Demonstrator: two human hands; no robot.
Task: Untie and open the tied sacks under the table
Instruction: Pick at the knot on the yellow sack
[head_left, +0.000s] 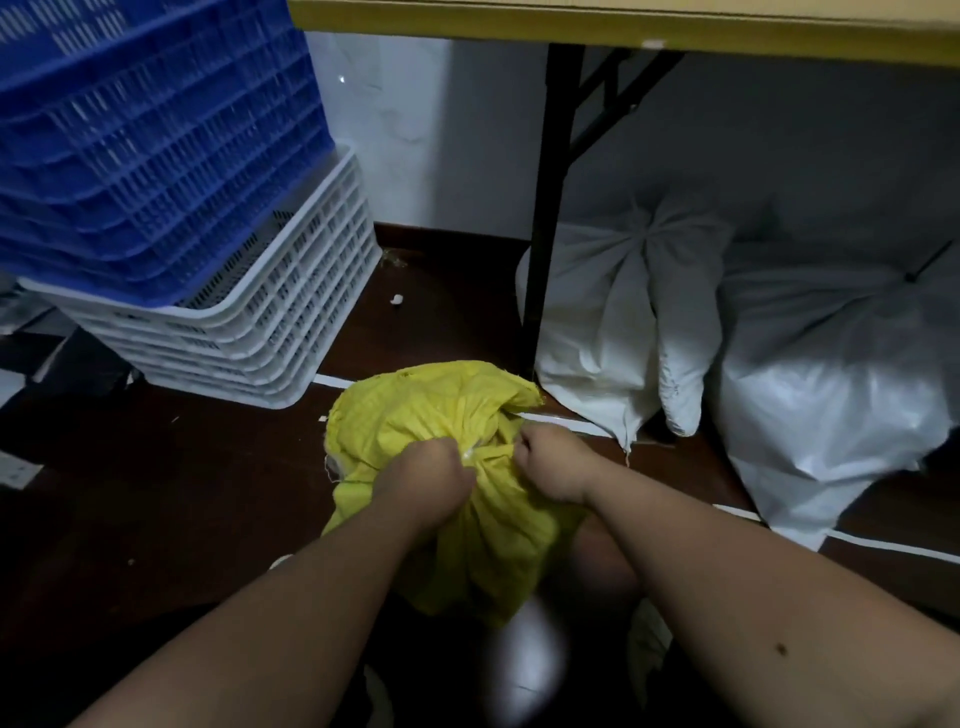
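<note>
A yellow woven sack stands on the dark floor in front of me, its neck gathered and bound by a pale tie. My left hand pinches the tie at the neck's left side. My right hand grips the bunched yellow fabric on the right side of the neck. Under the table lie two tied white sacks: a smaller one leaning by the table leg and a larger one to its right.
The yellow-edged table spans the top, with its black leg just behind the yellow sack. Stacked blue crates rest in stacked white crates at the left. White tape lines cross the floor.
</note>
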